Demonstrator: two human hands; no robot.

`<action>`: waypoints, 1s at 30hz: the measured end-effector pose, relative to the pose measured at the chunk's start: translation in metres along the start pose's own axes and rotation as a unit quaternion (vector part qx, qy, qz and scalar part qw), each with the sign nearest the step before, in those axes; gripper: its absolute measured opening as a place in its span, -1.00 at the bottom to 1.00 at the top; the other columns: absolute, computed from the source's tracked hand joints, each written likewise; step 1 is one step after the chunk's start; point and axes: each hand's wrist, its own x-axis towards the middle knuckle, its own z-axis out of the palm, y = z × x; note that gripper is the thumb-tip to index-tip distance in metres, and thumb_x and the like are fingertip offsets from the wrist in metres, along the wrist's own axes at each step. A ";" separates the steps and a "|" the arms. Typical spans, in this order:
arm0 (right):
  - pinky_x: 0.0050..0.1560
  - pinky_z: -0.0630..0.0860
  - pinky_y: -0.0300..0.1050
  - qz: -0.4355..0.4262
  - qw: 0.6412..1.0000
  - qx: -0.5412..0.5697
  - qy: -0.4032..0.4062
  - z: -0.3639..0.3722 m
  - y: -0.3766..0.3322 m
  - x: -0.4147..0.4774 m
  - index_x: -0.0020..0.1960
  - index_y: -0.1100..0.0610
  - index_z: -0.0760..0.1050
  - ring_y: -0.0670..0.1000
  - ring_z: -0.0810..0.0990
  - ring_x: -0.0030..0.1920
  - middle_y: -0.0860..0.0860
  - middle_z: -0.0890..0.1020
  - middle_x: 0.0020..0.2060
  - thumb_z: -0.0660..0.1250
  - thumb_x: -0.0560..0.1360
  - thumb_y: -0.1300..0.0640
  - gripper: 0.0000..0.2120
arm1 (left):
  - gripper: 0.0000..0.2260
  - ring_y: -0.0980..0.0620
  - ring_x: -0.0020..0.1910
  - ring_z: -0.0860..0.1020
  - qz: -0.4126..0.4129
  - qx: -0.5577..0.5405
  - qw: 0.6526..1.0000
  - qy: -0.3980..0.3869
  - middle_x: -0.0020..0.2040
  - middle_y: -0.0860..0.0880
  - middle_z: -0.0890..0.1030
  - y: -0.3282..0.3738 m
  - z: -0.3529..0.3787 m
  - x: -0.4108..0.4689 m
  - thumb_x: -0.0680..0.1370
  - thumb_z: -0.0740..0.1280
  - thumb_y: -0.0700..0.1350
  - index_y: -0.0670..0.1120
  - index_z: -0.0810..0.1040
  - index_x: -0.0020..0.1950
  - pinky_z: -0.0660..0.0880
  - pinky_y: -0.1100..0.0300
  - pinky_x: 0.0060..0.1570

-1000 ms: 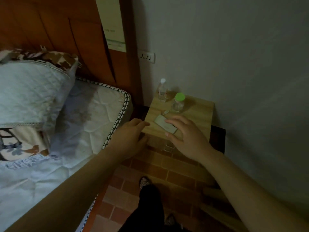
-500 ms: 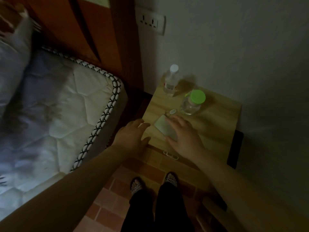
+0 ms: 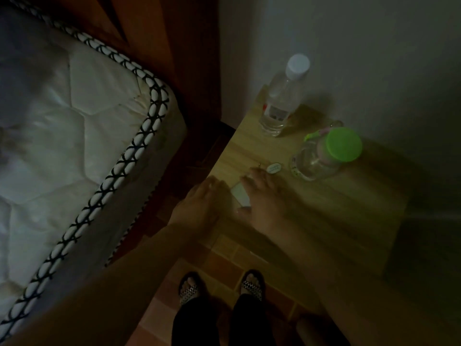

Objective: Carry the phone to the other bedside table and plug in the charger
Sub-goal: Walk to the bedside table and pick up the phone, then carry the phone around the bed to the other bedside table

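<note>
A pale, flat phone (image 3: 240,194) lies near the front left corner of the wooden bedside table (image 3: 336,196). My right hand (image 3: 267,198) rests over its right side, fingers spread on top and thumb at its near end. My left hand (image 3: 199,206) hovers at the table's left edge, just left of the phone, fingers loosely curved and holding nothing. The picture is dim and the hands are blurred, so I cannot tell whether the right hand grips the phone or only touches it. No charger or cable shows.
A clear water bottle (image 3: 283,96) with a white cap stands at the table's back left. A glass jar (image 3: 321,156) with a green lid and a small oval tag (image 3: 273,168) sit behind my right hand. The mattress (image 3: 82,136) lies to the left; my feet stand on brick tiles.
The view has dropped and closed in on the table. My right hand has slid further over the phone, and my left hand has come in closer to its left edge.
</note>
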 end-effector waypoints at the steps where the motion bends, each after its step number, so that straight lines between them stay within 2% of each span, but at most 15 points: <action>1: 0.38 0.16 0.14 0.003 1.000 -0.006 0.004 0.004 0.002 0.002 0.49 -0.01 0.02 0.11 -0.12 0.49 0.00 -0.04 0.52 0.30 0.46 -0.10 -0.28 | -0.37 -0.13 0.46 0.08 0.003 0.006 1.000 0.002 0.54 -0.02 0.03 -0.002 0.002 0.001 0.50 0.21 -0.09 0.03 -0.03 0.50 0.29 -0.08 0.27; 5: 0.34 0.23 0.05 -0.013 0.999 -0.014 0.041 0.012 0.007 0.006 0.47 0.00 0.04 0.15 0.01 0.46 0.01 0.01 0.51 0.36 0.44 -0.03 -0.26 | -0.36 -0.08 0.48 0.03 0.005 0.023 1.000 0.006 0.55 0.00 0.00 -0.008 0.006 -0.001 0.52 0.22 -0.06 0.01 -0.06 0.50 0.26 -0.05 0.31; 8: 0.35 0.23 0.03 -0.020 0.999 0.000 0.043 0.016 0.008 0.008 0.48 0.01 0.04 0.14 -0.01 0.46 0.01 0.01 0.51 0.35 0.45 0.01 -0.28 | -0.36 -0.08 0.48 0.03 0.014 0.029 0.999 -0.010 0.55 0.02 -0.03 -0.007 0.000 -0.002 0.52 0.23 -0.06 0.04 -0.05 0.50 0.27 -0.06 0.32; 12: 0.34 0.22 0.08 -0.030 0.999 0.009 0.035 0.013 0.009 0.007 0.47 0.04 0.09 0.19 0.02 0.46 0.08 0.08 0.49 0.36 0.45 0.02 -0.30 | -0.38 -0.09 0.47 0.07 0.006 0.006 1.000 -0.010 0.55 0.00 -0.02 0.000 -0.010 -0.006 0.53 0.22 -0.08 0.02 -0.03 0.50 0.30 -0.01 0.25; 16: 0.36 0.27 0.10 -0.032 0.996 0.076 0.039 0.001 0.011 -0.008 0.49 0.02 0.07 0.19 0.06 0.46 0.06 0.01 0.51 0.35 0.44 -0.01 -0.28 | -0.40 -0.09 0.47 0.10 -0.001 -0.011 1.000 0.016 0.54 -0.01 0.03 0.006 -0.021 -0.019 0.55 0.21 0.00 0.03 -0.01 0.50 0.35 -0.02 0.26; 18: 0.37 0.26 0.06 -0.030 0.986 0.155 0.054 -0.012 0.009 -0.023 0.48 0.02 0.13 0.11 0.06 0.46 0.04 0.00 0.51 0.39 0.42 0.01 -0.28 | -0.43 -0.09 0.46 0.13 0.000 -0.024 0.999 0.036 0.54 -0.02 0.06 0.013 -0.031 -0.032 0.55 0.20 0.05 0.04 0.03 0.49 0.34 -0.02 0.26; 21: 0.33 0.19 -0.11 -0.040 0.967 0.234 0.095 -0.040 0.001 -0.055 0.45 0.02 0.22 -0.07 0.03 0.42 0.01 0.03 0.50 0.44 0.39 0.04 -0.30 | -0.44 -0.07 0.43 0.21 -0.017 -0.058 0.996 0.062 0.54 -0.01 0.08 0.031 -0.055 -0.058 0.54 0.16 0.13 0.06 0.04 0.49 0.34 -0.03 0.30; 25: 0.29 0.20 -0.10 -0.026 0.956 0.261 0.133 -0.093 -0.017 -0.114 0.43 -0.06 0.25 0.03 0.11 0.43 0.01 0.09 0.48 0.45 0.36 0.03 -0.30 | -0.45 -0.04 0.44 0.20 -0.014 -0.098 0.990 0.104 0.52 -0.02 0.15 0.070 -0.100 -0.111 0.54 0.17 0.13 0.05 0.10 0.48 0.25 0.05 0.32; 30: 0.23 0.24 -0.14 -0.023 0.942 0.305 0.140 -0.156 -0.047 -0.192 0.39 -0.17 0.27 -0.02 0.15 0.42 -0.06 0.14 0.47 0.46 0.33 -0.02 -0.31 | -0.48 -0.03 0.40 0.28 0.005 -0.110 0.986 0.121 0.48 -0.04 0.23 0.121 -0.151 -0.192 0.54 0.17 0.11 0.01 0.16 0.47 0.33 0.06 0.29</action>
